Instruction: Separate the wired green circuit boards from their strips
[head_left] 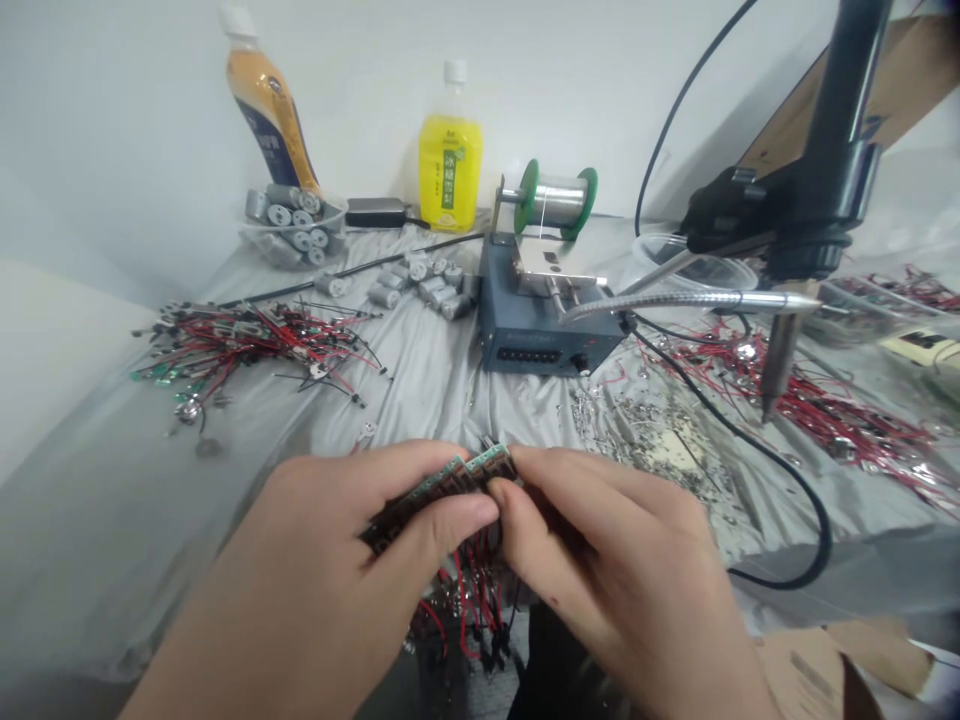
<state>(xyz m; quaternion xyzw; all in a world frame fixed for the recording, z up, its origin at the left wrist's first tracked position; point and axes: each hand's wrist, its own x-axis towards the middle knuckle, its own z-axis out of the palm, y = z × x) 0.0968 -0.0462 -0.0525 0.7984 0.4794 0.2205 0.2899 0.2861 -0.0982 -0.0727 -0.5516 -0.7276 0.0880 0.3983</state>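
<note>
A strip of small circuit boards (431, 490) spans the space between my two hands at the front centre. My left hand (367, 540) is closed round the strip's longer part, thumb on its near side. At the strip's right end, my right hand (600, 540) pinches it between thumb and index finger. Red and black wires (480, 590) with small parts at their ends hang below the boards. Just beyond my right hand, many small metal bits (637, 430) are scattered over the grey cover.
A blue solder feeder (532, 330) with a solder spool (559, 203) stands behind the hands. A soldering iron tip (776, 375) points down at the right. Wire bundles (255, 335) lie left; motors (281, 225) fill a tub. A yellow bottle (450, 170) stands at the wall.
</note>
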